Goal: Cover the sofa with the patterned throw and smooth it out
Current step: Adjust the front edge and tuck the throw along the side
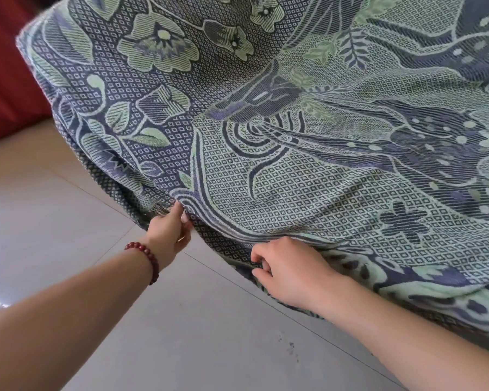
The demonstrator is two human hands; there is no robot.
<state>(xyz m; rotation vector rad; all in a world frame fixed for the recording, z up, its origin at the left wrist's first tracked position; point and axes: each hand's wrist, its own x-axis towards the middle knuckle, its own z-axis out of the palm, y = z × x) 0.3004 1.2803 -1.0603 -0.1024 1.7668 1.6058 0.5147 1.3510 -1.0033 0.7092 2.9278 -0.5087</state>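
Note:
The patterned throw (280,114), woven in pale green and dark blue with flowers and leaves, lies spread over the sofa and hides it fully. Its front edge hangs down toward the floor. My left hand (168,231), with a red bead bracelet on the wrist, pinches the throw's lower edge at a fold. My right hand (287,268) grips the same front edge a little further right, fingers curled into the cloth. Soft creases run across the fabric above both hands.
Light grey floor tiles (96,221) fill the lower left, with a few dark specks near the bottom middle. A red surface (3,66) stands at the far left behind the covered sofa.

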